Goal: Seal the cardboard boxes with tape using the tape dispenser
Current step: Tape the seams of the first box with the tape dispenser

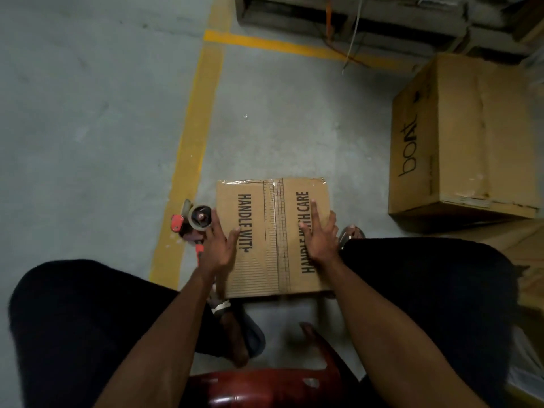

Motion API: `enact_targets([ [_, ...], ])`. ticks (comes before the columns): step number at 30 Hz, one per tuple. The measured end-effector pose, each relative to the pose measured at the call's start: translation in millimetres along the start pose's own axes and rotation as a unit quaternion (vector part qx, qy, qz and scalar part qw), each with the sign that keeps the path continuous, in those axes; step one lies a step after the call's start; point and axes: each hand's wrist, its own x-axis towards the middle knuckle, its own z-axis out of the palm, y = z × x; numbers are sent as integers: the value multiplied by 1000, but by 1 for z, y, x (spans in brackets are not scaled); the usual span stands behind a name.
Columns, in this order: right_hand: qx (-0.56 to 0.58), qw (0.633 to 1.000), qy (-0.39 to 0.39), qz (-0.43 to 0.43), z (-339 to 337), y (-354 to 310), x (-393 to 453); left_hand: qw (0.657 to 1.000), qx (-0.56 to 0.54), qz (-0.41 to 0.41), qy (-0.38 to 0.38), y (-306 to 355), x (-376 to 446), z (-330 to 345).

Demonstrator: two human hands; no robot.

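cardboard boxes (pixel 273 237): 2 | tape dispenser (pixel 192 222): 1 | hands: 2, flat on box

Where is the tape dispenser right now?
In the head view, the tape dispenser lies on the floor beside the small cardboard box's left edge, next to the left hand.

Bare floor (pixel 88 128) is lying open to you on the left and beyond the box (pixel 272 237). The dispenser (pixel 194 223) is sitting just beside the box's left edge, blocking that side. A big carton (pixel 465 136) is closing off the far right. Your knees are hemming in both near sides, with a stool (pixel 265 387) below.
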Motion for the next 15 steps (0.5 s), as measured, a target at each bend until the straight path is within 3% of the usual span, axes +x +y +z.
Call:
enact_targets([
  [3, -5, 999, -5, 33, 8, 10, -31, 1000, 10, 15, 17, -24, -37, 19],
  [10, -3, 994, -40, 105, 7, 5, -73, 996, 5, -84, 11, -14, -57, 21],
  [15, 29, 992, -44, 116, -9, 0, -64, 994, -50, -93, -26, -11, -16, 11],
])
